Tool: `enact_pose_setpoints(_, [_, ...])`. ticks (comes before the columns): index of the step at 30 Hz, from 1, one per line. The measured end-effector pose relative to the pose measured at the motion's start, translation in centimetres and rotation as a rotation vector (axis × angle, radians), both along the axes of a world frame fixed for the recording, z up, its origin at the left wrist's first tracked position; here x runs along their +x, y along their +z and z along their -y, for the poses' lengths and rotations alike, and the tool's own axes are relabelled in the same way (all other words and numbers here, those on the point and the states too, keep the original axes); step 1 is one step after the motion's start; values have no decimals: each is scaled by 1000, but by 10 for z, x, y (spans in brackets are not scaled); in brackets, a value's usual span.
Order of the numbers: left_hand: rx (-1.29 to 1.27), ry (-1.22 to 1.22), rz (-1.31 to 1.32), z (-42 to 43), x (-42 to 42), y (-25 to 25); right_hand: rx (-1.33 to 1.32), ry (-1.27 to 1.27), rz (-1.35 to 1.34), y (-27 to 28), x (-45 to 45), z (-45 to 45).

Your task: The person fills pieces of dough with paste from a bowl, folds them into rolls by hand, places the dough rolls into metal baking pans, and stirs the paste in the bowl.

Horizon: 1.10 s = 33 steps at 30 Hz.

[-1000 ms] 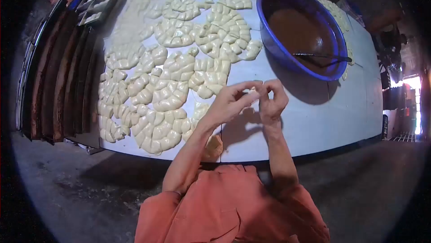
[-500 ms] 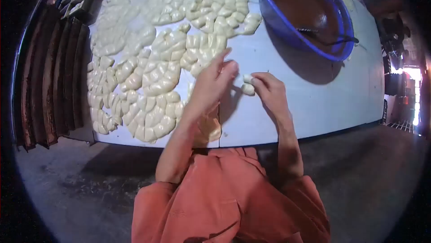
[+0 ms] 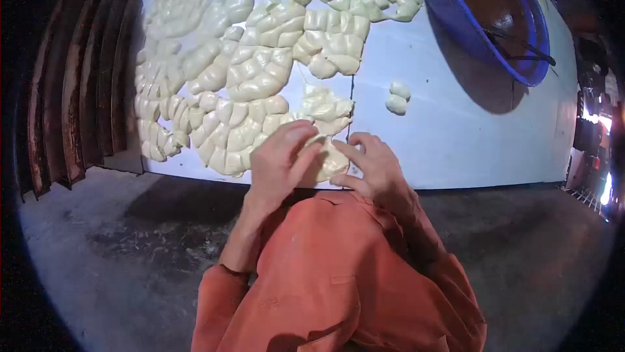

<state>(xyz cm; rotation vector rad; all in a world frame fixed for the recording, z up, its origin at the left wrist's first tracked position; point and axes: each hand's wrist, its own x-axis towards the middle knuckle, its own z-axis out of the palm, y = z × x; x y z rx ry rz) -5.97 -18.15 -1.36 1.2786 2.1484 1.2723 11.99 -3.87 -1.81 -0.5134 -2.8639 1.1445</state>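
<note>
A flat, pale piece of dough (image 3: 331, 160) lies at the table's front edge between my two hands. My left hand (image 3: 281, 160) is on its left side, fingers bent and thumb close to them. From the right, my right hand (image 3: 376, 168) grips its edge, with the thumb and forefinger on either side. Just beyond lies another spread-out dough sheet (image 3: 325, 105). Two small joined dough balls (image 3: 398, 98) rest on the white table to the right, apart from both hands. My fingers partly hide the dough they work on.
Many plump, joined dough pieces (image 3: 257, 72) cover the left and far side of the white table (image 3: 456, 150). A blue tub (image 3: 449, 13) of brown liquid, with a dark-handled utensil (image 3: 530, 57), stands at the far right. Rusty metal trays (image 3: 71, 92) line the left.
My right hand has let go of the small dough balls, which now lie on the table. Both hands have moved toward the front edge, onto the flat dough. The view has shifted.
</note>
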Motion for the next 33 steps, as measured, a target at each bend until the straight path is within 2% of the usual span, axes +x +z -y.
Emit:
enact_pose_setpoints(2, [-13,-55,-96,3,3,0,10,-88,-16,-2,-5,3])
enact_pose_setpoints(5, [-108,-178,-214,6,7,-3,42,-49,64,-5,-8,8])
enact_pose_setpoints(11, [-103,-236,-251,15,11,-7,-98,60,-154,-17,8,6])
enact_pose_setpoints(13, [-108,-242,-253,16,13,-5,-797,-377,102,-13,27,3])
enact_pose_setpoints(14, [-120,-251,-213,17,14,-7,-1125,-636,-5,-11,30,5])
enact_pose_setpoints(17, [-157,-272,-272,14,22,-4,-1140,-663,26,9,29,-4])
enact_pose_setpoints(18, [-158,-278,-249,13,24,-8,-1024,-571,106,-1,29,-3])
enact_pose_setpoints(19, [-155,-284,-248,12,26,-8,-1022,-578,104,-3,32,-2])
enact_pose_setpoints(21, [-152,-294,-268,10,28,-7,-368,-187,51,-1,30,5])
enact_pose_setpoints(22, [-158,-302,-287,9,28,-7,-274,-194,20,0,26,10])
enact_pose_setpoints(25, [-127,-306,-307,7,32,-1,-383,-322,170,0,25,16])
enact_pose_setpoints(27, [-174,-324,-324,2,36,1,-425,-392,148,4,23,18])
enact_pose_setpoints(29, [-168,-346,-336,-1,43,-9,-730,-536,67,3,25,19])
enact_pose_setpoints(31, [-128,-336,-332,-3,48,-18,-739,-500,113,3,25,15])
enact_pose_setpoints(33, [-102,-315,-388,-4,52,-27,-534,-370,88,1,28,12])
